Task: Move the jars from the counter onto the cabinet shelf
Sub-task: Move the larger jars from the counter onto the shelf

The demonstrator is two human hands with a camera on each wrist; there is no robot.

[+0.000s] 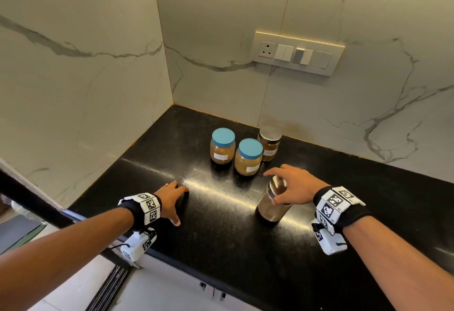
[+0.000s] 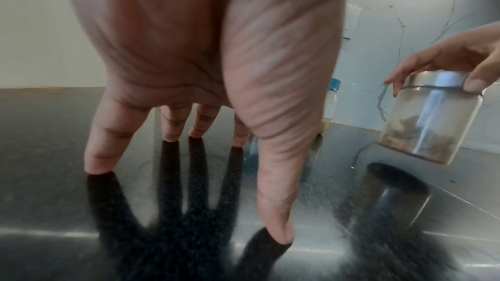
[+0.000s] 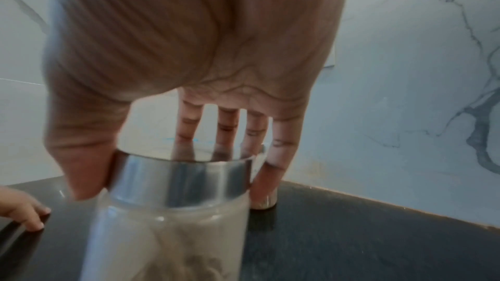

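Observation:
My right hand grips the steel lid of a clear glass jar from above, thumb on one side and fingers on the other. In the left wrist view this jar hangs tilted just above the black counter, with brownish contents at its bottom. The right wrist view shows its lid close up under my right hand. Behind it stand two blue-lidded jars and a steel-lidded jar. My left hand rests flat on the counter, fingers straight, holding nothing.
Marble walls meet in a corner behind the jars. A switch panel sits on the back wall above them. The counter's front edge runs below my wrists, with floor to the lower left.

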